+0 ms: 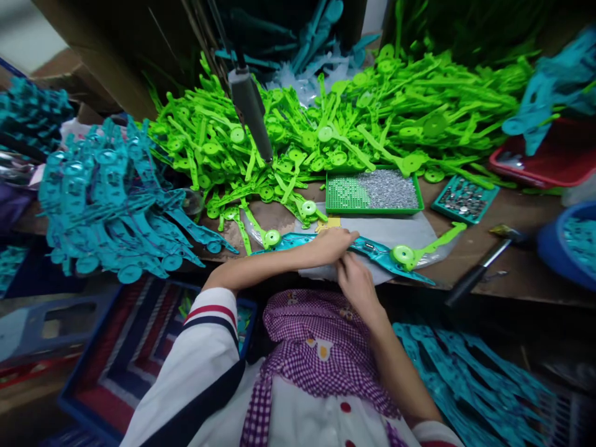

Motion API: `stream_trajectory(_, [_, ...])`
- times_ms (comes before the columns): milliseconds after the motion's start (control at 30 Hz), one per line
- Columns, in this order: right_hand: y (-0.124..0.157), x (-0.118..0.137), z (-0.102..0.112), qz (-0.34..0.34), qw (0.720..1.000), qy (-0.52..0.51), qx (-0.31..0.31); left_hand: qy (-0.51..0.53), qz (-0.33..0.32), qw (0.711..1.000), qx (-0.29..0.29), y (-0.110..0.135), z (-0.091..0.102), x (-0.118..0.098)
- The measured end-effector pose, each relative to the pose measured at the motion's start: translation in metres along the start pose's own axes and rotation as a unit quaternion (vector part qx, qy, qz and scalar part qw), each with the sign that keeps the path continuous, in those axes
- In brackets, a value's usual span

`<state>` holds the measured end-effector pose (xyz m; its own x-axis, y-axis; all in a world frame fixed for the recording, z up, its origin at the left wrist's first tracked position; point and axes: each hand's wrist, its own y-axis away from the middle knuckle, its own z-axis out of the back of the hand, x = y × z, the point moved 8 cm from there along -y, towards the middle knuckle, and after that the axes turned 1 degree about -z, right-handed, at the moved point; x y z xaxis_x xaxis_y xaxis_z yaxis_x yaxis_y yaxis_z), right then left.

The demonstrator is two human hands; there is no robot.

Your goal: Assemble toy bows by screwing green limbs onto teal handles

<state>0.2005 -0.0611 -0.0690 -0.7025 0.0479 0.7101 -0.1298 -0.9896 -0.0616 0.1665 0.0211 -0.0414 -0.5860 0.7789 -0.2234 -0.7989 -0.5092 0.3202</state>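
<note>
A long teal plastic piece lies across the table's front edge, with a green plastic part laid on its right end and another green round end at its left. My left hand rests on top of the teal piece, fingers curled and pressing down on it. My right hand comes up from below and pinches the same piece at its near edge. A white plastic sheet lies under the piece.
A big heap of green parts fills the table's back. Stacked teal pieces lie left, more below right. A green tray of small screws, a teal tray, a hammer, a hanging grey tool, a red tray, a blue basin.
</note>
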Motion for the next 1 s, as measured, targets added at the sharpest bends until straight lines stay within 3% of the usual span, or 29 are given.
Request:
stream_trajectory(100, [-0.003, -0.009, 0.029, 0.027, 0.995, -0.081, -0.048, 0.025, -0.019, 0.999, -0.038, 0.012, -0.008, 0.002])
stream_trajectory(167, [-0.015, -0.022, 0.051, 0.022, 0.990, -0.102, -0.089, 0.039, -0.041, 0.995, -0.077, 0.020, -0.016, 0.004])
stream_trajectory(233, [-0.035, -0.033, 0.062, 0.027, 0.990, -0.107, -0.091, 0.048, -0.062, 0.990, -0.117, 0.026, -0.025, 0.005])
stream_trajectory(367, [-0.072, -0.039, 0.053, 0.072, 0.991, -0.111, 0.004, 0.060, -0.096, 0.978, -0.175, 0.031, -0.041, 0.008])
stream_trajectory(533, [-0.089, -0.032, 0.026, 0.083, 0.975, -0.157, 0.130, 0.060, -0.138, 0.972, -0.181, 0.028, -0.052, 0.009])
stream_trajectory(733, [-0.100, -0.036, 0.031, 0.073, 0.986, -0.116, 0.091, 0.137, -0.087, 0.957, -0.241, 0.030, -0.054, 0.024])
stream_trajectory(1000, [-0.083, -0.024, 0.031, 0.177, 0.977, -0.037, 0.114, 0.227, -0.086, 0.927, -0.287, 0.025, -0.060, 0.031])
